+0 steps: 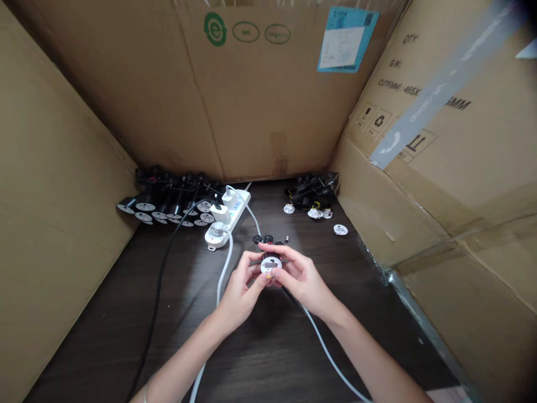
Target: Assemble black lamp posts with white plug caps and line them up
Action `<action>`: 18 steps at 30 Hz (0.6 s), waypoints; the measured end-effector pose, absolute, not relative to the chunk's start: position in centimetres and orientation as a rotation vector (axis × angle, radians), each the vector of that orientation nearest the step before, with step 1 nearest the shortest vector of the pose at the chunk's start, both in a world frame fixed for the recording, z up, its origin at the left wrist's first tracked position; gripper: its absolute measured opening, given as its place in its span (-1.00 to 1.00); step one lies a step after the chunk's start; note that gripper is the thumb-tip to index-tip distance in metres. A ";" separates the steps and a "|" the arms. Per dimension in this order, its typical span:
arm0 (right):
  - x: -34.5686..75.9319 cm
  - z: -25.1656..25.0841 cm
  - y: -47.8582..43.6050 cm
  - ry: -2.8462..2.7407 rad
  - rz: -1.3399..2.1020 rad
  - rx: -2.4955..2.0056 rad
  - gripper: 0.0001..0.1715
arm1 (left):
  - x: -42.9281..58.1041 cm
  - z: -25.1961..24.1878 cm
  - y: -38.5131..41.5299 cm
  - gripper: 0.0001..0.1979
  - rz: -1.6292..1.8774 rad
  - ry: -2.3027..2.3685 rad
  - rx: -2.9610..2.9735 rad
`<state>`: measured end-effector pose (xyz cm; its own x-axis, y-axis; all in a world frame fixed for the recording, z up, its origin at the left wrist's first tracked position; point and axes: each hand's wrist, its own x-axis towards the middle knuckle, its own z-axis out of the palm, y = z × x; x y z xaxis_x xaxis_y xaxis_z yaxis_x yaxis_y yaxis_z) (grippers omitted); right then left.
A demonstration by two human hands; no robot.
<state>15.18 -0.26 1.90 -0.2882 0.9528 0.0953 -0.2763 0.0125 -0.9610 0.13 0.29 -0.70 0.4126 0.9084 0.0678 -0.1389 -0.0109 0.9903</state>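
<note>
Cardboard walls (pixel 268 84) box in a dark wood tabletop (pixel 268 358), and it's both hands together: left hand (pixel 239 282) and right hand (pixel 300 274) pinch what looks like a round white socket piece (pixel 271 265), held up where the fingertips can work it. Just ahead and left of them sits a white power strip (pixel 229 215).

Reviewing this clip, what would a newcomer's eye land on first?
The left hand and right hand meet at the centre, holding a round white disc. Just beyond them, a white power strip with plugs in it lies on the dark table, beside a cluster of black and white parts. Cardboard walls surround the whole scene.
</note>
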 end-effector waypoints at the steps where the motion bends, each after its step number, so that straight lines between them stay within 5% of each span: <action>1: 15.2 1.9 -0.2 -1.234 1.501 -0.807 -0.57 | 0.1 -0.8 0.3 -0.79 0.980 0.779 1.316; 8: 14.9 1.3 -0.3 -1.314 1.370 -0.877 -0.65 | 0.1 -0.3 0.5 -0.82 1.018 0.753 1.268; 18: 15.6 1.2 -0.1 -1.823 0.189 -1.007 -0.63 | 0.5 -0.7 1.0 -0.79 1.014 0.808 1.148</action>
<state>15.57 -0.10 1.15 -0.1503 0.7068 0.6913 0.5504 0.6407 -0.5354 0.49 0.96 -0.68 0.3495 0.9369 -0.0099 -0.2189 0.0919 0.9714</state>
